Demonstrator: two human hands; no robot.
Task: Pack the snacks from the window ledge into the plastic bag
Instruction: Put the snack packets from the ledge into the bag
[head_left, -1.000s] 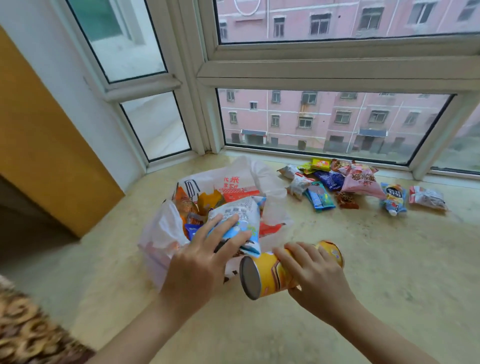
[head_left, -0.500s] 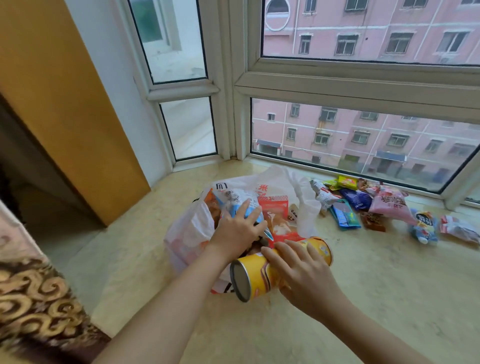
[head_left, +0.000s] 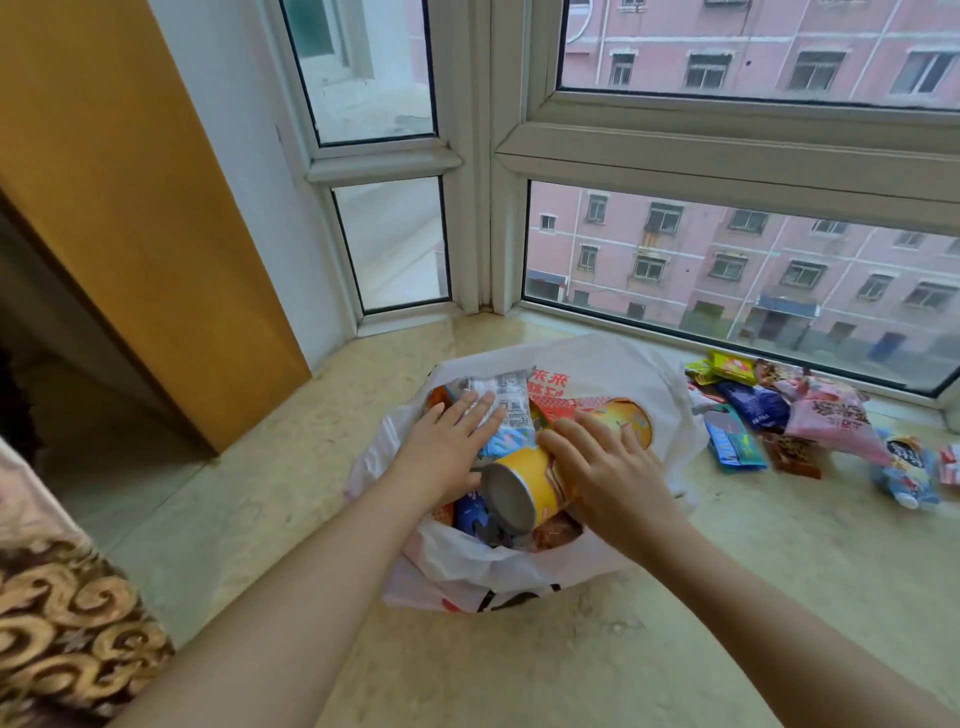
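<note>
**Snacks half packed: yellow can lying in the bag's mouth**

Snacks fill the white plastic bag (head_left: 467, 566), which sits slumped on the pale stone window ledge (head_left: 727, 597) with its mouth wide open toward the person. Nearest in the opening, a yellow can (head_left: 530, 486) lies on its side across the other packets, grey metal end facing the camera. The right hand (head_left: 605, 470) lies over the can's top and far side, fingers spread and bent over its curve. The left hand (head_left: 447, 447) rests flat on a blue and white packet (head_left: 506, 415) just left of the can, fingers straight and pressing down; it grasps nothing. Behind the can, inside the bag, show red printed wrappers and a round orange lid.

Farther off, to the right of the bag and close under the window frame (head_left: 727, 156), a loose heap of unpacked snacks (head_left: 779, 415) lies on the ledge: a pink bag (head_left: 831, 421), blue packets, a green-yellow one and a brown one.
</note>
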